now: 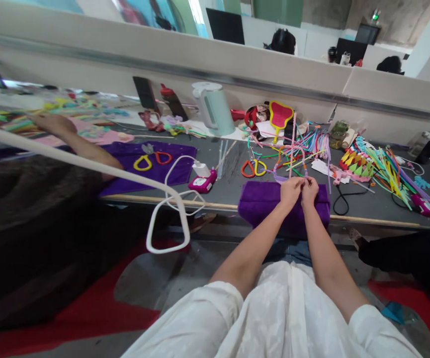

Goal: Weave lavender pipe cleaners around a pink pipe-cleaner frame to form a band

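Note:
My left hand (291, 193) and my right hand (309, 192) meet fingertip to fingertip above a folded purple cloth (261, 199) at the table's front edge. Both are closed in a pinch on a bent pipe cleaner (293, 144), pink with a lilac part, which rises in a loop and a long straight end. The exact spot under the fingertips is hidden. Just left of the pinch lie scissors (254, 168) with red and yellow handles. Behind my hands is a heap of loose pipe cleaners (317, 144) in pink, blue and lilac.
Further right lies a bundle of coloured pipe cleaners (389, 169). A pale green kettle (216, 109) and a red-capped bottle (173, 102) stand behind a magenta power adapter (203, 181). A white curved frame (168, 246) crosses the left, before a co-worker's arm (84, 146).

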Demonstrator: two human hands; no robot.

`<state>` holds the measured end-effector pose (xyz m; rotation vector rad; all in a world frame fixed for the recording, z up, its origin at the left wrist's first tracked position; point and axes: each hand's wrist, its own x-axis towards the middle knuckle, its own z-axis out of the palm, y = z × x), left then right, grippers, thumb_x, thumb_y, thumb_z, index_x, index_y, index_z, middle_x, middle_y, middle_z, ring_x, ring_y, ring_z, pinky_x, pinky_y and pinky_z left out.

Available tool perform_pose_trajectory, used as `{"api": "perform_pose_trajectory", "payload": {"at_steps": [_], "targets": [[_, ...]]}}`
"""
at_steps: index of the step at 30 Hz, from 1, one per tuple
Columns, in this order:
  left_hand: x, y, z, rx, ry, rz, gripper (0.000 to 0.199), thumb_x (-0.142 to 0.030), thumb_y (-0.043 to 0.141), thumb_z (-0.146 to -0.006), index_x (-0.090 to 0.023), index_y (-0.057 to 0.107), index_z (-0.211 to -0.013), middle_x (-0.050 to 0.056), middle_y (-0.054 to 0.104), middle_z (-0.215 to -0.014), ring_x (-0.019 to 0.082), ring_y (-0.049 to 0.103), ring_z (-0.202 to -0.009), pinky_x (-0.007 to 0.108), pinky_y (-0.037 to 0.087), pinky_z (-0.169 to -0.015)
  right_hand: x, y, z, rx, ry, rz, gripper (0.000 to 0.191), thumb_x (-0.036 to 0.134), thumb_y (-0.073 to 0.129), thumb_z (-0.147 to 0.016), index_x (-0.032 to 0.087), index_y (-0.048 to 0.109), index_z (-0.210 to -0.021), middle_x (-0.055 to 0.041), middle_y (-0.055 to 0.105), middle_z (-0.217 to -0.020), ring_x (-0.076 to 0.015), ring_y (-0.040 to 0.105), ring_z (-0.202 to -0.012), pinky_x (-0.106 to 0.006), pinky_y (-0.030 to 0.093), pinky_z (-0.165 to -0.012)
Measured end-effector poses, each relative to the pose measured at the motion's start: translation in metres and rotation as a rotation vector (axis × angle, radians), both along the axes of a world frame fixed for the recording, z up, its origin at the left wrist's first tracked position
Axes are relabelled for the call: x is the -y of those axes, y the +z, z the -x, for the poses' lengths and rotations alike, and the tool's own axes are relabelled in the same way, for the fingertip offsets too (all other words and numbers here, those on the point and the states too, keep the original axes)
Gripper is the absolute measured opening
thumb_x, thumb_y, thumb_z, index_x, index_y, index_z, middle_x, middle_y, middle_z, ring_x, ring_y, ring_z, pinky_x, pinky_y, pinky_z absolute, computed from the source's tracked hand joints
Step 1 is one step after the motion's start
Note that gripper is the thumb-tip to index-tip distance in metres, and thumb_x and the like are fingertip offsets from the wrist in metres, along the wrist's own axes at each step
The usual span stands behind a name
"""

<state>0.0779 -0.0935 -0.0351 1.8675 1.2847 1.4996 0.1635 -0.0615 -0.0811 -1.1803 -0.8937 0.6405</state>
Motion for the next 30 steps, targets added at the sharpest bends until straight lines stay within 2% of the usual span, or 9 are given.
{"api": "perform_pose_trajectory", "payload": {"at_steps": [3,6,7,8,11,13,21,25,30], "targets": [[0.007,-0.001,0.010,0.089,0.048,-0.050,0.022,-0.022,0.063,-0.080,-0.022,0.066,-0.102,0.006,0.069,-0.097,0.018,0.063,-0.084,0.031,0.047,-0.081,0.002,0.005,0.001,-0.226,0.078,-0.016,0.022,0.035,0.054,-0.073,0.018,0.058,-0.087,-0.0008,0.063,-0.080,-0.0119,0.059,-0.067,-0.026,0.052,-0.067],[0.013,-0.007,0.024,0.378,0.275,0.004,0.027,-0.032,0.070,-0.075,-0.020,0.061,-0.098,0.004,0.065,-0.090,0.015,0.060,-0.074,0.029,0.048,-0.075,0.003,0.011,0.002,-0.370,0.125,0.010,0.022,0.036,0.060,-0.070,0.019,0.058,-0.083,0.0028,0.061,-0.073,-0.0088,0.055,-0.059,-0.024,0.051,-0.062],[0.012,-0.009,0.029,0.488,0.292,0.065,0.035,-0.034,0.074,-0.071,-0.019,0.060,-0.098,0.004,0.064,-0.089,0.013,0.059,-0.071,0.028,0.049,-0.072,0.003,0.013,0.003,-0.391,0.135,0.019,0.022,0.035,0.063,-0.068,0.019,0.058,-0.082,0.0036,0.061,-0.071,-0.0081,0.054,-0.057,-0.022,0.050,-0.060],[0.011,-0.012,0.033,0.589,0.233,0.153,0.039,-0.037,0.076,-0.067,-0.018,0.059,-0.097,0.003,0.063,-0.087,0.012,0.058,-0.067,0.028,0.050,-0.067,0.003,0.014,0.004,-0.400,0.148,0.028,0.024,0.036,0.065,-0.066,0.019,0.059,-0.081,0.0041,0.061,-0.070,-0.0076,0.053,-0.056,-0.020,0.048,-0.057],[-0.001,-0.017,0.037,0.770,-0.154,0.458,0.042,-0.042,0.081,-0.059,-0.012,0.062,-0.082,0.004,0.063,-0.074,0.016,0.062,-0.066,0.030,0.053,-0.062,0.001,0.015,0.010,-0.385,0.176,0.072,0.028,0.038,0.068,-0.062,0.018,0.063,-0.081,0.0037,0.063,-0.067,-0.0080,0.052,-0.053,-0.018,0.040,-0.048],[-0.011,-0.018,0.035,0.839,-0.246,0.532,0.046,-0.039,0.084,-0.053,-0.010,0.066,-0.084,0.007,0.067,-0.077,0.017,0.064,-0.068,0.032,0.054,-0.065,-0.001,0.015,0.014,-0.387,0.176,0.088,0.030,0.039,0.070,-0.060,0.018,0.065,-0.081,0.0030,0.064,-0.067,-0.0086,0.052,-0.053,-0.019,0.037,-0.046],[-0.038,-0.022,0.029,0.994,-0.255,0.486,0.039,-0.032,0.085,-0.051,-0.010,0.071,-0.080,0.010,0.073,-0.080,0.021,0.069,-0.074,0.036,0.054,-0.076,0.004,0.020,0.013,-0.383,0.213,0.106,0.027,0.035,0.072,-0.063,0.018,0.064,-0.084,-0.0002,0.069,-0.078,-0.0118,0.062,-0.063,-0.019,0.046,-0.047],[-0.043,-0.027,0.035,0.941,-0.284,0.473,0.038,-0.034,0.083,-0.054,-0.009,0.071,-0.080,0.011,0.073,-0.077,0.023,0.069,-0.073,0.036,0.054,-0.075,0.004,0.032,0.006,-0.435,0.284,0.238,0.021,0.036,0.067,-0.075,0.017,0.059,-0.078,0.0010,0.064,-0.063,-0.0081,0.057,-0.047,-0.015,0.039,-0.036],[-0.042,-0.033,0.034,0.839,-0.260,0.416,0.032,-0.033,0.080,-0.057,-0.010,0.070,-0.076,0.007,0.071,-0.071,0.019,0.067,-0.065,0.035,0.053,-0.073,-0.001,0.055,-0.004,-0.428,0.487,0.524,0.040,0.050,0.051,-0.088,0.014,0.057,-0.069,-0.0003,0.058,-0.050,-0.0076,0.051,-0.037,-0.017,0.039,-0.034]]}}
